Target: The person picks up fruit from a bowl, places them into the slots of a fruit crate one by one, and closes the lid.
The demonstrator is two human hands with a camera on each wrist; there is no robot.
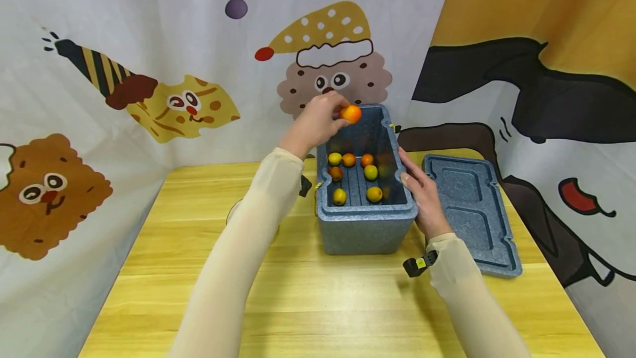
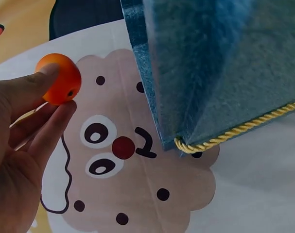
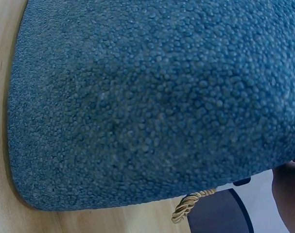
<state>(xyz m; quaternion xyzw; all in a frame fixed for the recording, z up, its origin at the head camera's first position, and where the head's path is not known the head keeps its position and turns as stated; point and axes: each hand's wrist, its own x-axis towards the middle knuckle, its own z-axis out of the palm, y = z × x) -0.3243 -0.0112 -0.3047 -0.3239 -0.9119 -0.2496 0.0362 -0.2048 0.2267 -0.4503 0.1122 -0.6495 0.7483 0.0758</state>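
Observation:
My left hand pinches a small orange fruit between thumb and fingertips, above the far end of a grey-blue foam box. In the left wrist view, the fruit has a dark spot at one end. Several yellow, orange and reddish fruits lie apart on the box's ribbed floor, among them a yellow fruit in the near right corner. Against the box's right side rests my right hand, fingers extended along the wall and thumb at the rim. The right wrist view is mostly filled by the pebbled foam wall.
To the right, the foam lid lies flat on the wooden table. A gold rope runs along the box. Behind the left forearm shows part of a round rim. A cartoon-printed curtain hangs behind the table.

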